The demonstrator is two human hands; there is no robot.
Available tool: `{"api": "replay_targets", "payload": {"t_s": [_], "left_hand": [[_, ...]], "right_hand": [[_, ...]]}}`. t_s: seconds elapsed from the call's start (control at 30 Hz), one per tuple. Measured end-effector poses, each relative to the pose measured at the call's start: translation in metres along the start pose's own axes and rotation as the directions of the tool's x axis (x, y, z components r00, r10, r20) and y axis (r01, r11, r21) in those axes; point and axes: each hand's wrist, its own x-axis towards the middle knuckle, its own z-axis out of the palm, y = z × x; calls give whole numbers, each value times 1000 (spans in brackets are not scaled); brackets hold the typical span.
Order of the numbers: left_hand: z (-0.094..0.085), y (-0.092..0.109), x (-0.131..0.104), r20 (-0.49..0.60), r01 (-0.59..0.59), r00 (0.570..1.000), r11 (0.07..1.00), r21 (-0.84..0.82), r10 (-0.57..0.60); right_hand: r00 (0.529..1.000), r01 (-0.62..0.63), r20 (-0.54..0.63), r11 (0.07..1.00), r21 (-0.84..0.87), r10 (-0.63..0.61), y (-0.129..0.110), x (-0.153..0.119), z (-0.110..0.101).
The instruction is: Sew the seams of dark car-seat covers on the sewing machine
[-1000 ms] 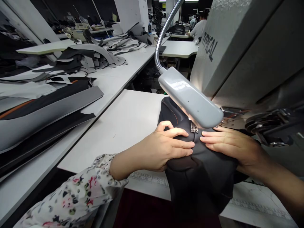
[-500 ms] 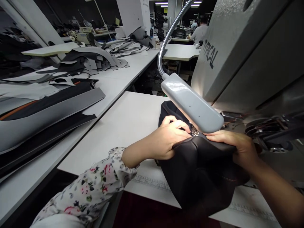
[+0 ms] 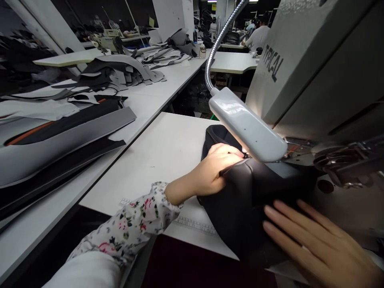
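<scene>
– What is the left hand (image 3: 213, 170) doing?

– It is gripping the black fabric (image 3: 237, 204) near the centre of the frame, its fingers curling over a raised fold just beside the lamp (image 3: 247, 126).

– And the right hand (image 3: 325, 244)?

– It is hanging open at the lower right, fingers spreading and looking blurred. I cannot tell whether it is touching the fabric.

– Where is the fabric lying?

– It is covering the white tabletop (image 3: 162, 148) from the centre towards the lower right. The sewing machine (image 3: 288, 80) is filling the upper right.

– Anything else?

– A ruler strip (image 3: 198, 226) is running along the tabletop left of the fabric, and grey and black pieces (image 3: 81, 138) are lying at the left of the frame.
</scene>
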Motion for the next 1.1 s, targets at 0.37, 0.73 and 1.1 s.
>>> {"api": "replay_targets", "payload": {"t_s": [0.37,0.73,1.1], "left_hand": [[34,38,-27,-43,-265,957,928,263,286],[-15,47,-46,297,-60,955,992,109,25],[-18,36,-11,423,-241,896,948,207,135]], "right_hand": [[989,-134,-38,982,134,140,-32,7,21],[986,-166,10,983,81,166,-18,31,3],[984,-178,36,963,201,174,-12,83,-18]]}}
